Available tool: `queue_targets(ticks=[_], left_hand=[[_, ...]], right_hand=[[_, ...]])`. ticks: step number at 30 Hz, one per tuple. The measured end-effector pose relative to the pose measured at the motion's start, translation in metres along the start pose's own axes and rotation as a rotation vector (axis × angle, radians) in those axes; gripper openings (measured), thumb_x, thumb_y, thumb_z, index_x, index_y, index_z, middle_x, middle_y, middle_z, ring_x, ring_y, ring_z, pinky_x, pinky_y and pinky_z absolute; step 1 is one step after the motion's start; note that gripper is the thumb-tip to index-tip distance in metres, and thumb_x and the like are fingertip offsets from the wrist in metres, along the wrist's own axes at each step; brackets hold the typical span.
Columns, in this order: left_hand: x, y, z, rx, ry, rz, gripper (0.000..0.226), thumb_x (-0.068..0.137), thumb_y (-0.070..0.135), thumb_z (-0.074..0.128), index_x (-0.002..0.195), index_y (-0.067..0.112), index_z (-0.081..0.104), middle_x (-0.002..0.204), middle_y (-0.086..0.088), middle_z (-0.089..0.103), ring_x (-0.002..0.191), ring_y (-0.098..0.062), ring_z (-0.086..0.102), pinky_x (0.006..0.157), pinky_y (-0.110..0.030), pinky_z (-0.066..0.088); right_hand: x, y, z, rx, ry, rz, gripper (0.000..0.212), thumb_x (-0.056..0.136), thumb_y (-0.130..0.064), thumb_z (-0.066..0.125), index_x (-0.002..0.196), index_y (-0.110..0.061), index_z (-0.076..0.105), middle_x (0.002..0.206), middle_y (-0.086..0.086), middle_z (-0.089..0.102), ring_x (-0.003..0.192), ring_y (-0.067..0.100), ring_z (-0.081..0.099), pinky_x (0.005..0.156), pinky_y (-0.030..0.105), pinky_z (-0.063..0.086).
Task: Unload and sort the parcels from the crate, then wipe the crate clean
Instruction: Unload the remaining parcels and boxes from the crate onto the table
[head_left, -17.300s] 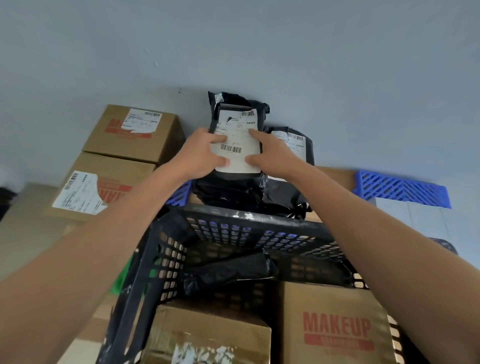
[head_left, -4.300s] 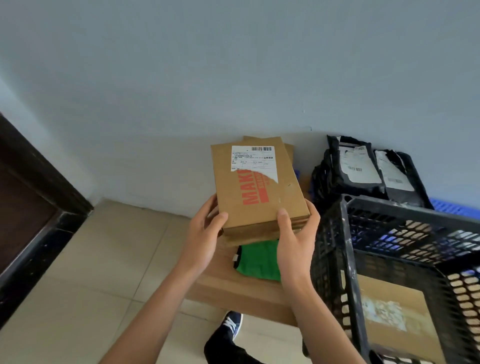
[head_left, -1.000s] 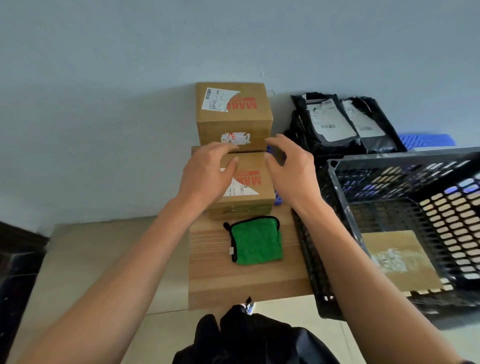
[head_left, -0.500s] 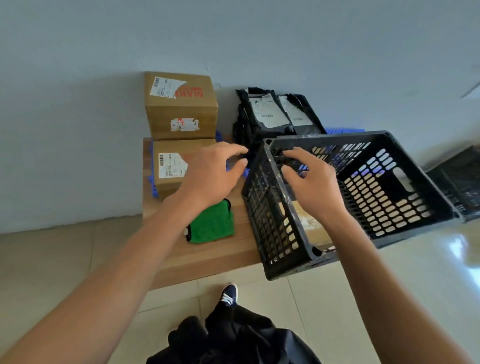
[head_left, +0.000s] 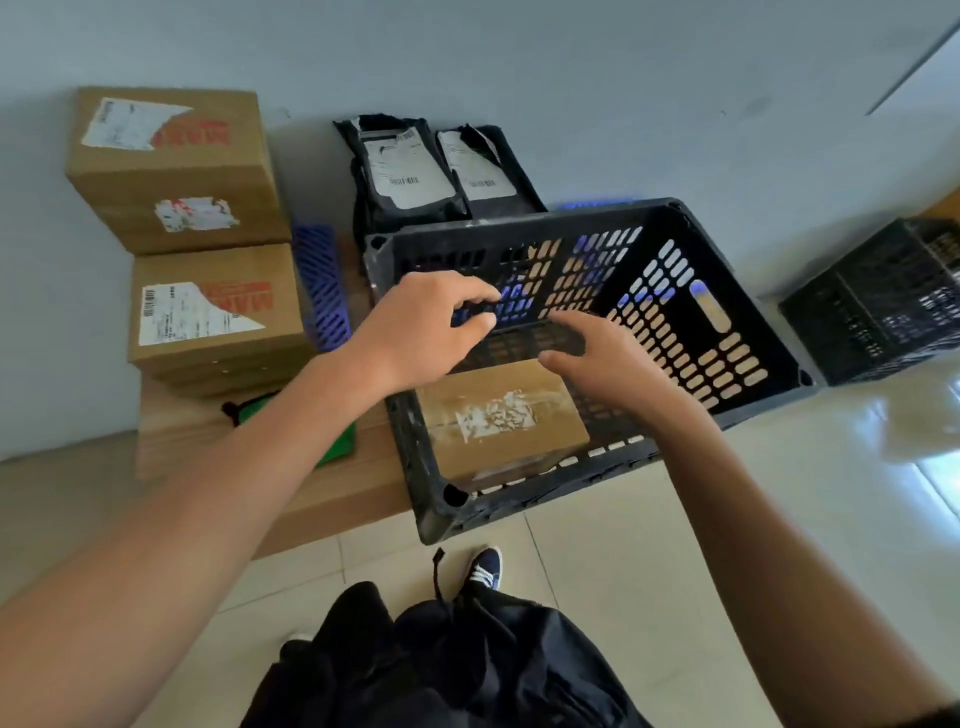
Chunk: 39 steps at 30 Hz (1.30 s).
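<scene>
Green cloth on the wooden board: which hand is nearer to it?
Left. The left hand is up and right of the green cloth; the right hand is farther right, inside the crate.

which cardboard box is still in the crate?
The box with the torn white label, inside the black crate; the other boxes are stacked left, by the wall.

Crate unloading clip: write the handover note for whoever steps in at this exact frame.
Left hand and right hand: both over the black crate, fingers loosely curled, holding nothing.
Done: cardboard boxes stacked at the wall on the left; black mailer bags leaning behind the crate.
Left: one cardboard box lies on the crate floor; lift it out and add it to the stack. Then wipe the crate with the green cloth on the wooden board.
</scene>
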<state>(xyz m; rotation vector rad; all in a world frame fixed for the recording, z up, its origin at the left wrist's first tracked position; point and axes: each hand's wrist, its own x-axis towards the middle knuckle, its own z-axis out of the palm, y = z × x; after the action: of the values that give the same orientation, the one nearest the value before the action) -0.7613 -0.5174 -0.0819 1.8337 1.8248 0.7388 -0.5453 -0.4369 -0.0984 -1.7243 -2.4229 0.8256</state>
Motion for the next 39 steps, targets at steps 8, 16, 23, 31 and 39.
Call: queue_targets(ticks=[8,16,23,31,39], left_hand=[[0.044,0.011,0.061,0.059,-0.232,-0.292,0.046,0.102,0.042,0.059,0.145,0.027,0.055,0.142,-0.002,0.060,0.131,-0.024,0.056,0.110,-0.043,0.045],[0.046,0.006,0.078,0.082,-0.331,-0.508,0.054,0.104,0.046,0.053,0.153,0.026,0.045,0.160,-0.001,0.043,0.145,-0.024,0.042,0.113,-0.037,0.035],[0.048,0.001,0.091,0.044,-0.276,-0.571,0.059,0.104,0.046,0.053,0.157,0.025,0.039,0.165,-0.001,0.032,0.147,-0.024,0.038,0.114,-0.037,0.035],[0.058,0.011,0.107,-0.066,-0.220,-0.738,0.076,0.103,0.051,0.050,0.164,0.031,0.010,0.170,-0.001,0.019,0.155,-0.029,0.023,0.120,-0.042,0.027],[0.058,0.014,0.091,-0.174,0.028,-0.653,0.053,0.103,0.049,0.051,0.153,0.031,0.045,0.153,0.003,0.050,0.139,-0.020,0.046,0.111,-0.036,0.036]], right_hand=[[0.073,0.054,0.027,-0.308,-0.388,-0.090,0.103,0.084,-0.055,0.074,0.162,-0.026,0.013,0.164,0.011,0.030,0.147,0.032,0.036,0.117,0.048,0.036],[0.107,0.070,0.043,-0.432,-0.544,-0.199,0.076,0.081,-0.056,0.077,0.140,-0.022,0.044,0.135,0.010,0.060,0.119,0.032,0.059,0.097,0.045,0.049],[0.139,0.109,0.014,-0.431,-0.648,-0.122,0.092,0.085,-0.048,0.077,0.158,-0.018,0.029,0.160,0.006,0.039,0.143,0.031,0.041,0.116,0.048,0.037],[0.148,0.131,-0.001,-0.134,-0.726,0.008,0.095,0.081,-0.026,0.084,0.158,-0.018,0.029,0.151,0.012,0.048,0.091,0.019,0.068,0.074,0.031,0.061],[0.133,0.113,-0.064,0.134,-0.601,0.033,0.081,0.086,-0.027,0.079,0.155,-0.019,0.036,0.107,-0.004,0.059,0.090,0.022,0.073,0.074,0.036,0.064]])
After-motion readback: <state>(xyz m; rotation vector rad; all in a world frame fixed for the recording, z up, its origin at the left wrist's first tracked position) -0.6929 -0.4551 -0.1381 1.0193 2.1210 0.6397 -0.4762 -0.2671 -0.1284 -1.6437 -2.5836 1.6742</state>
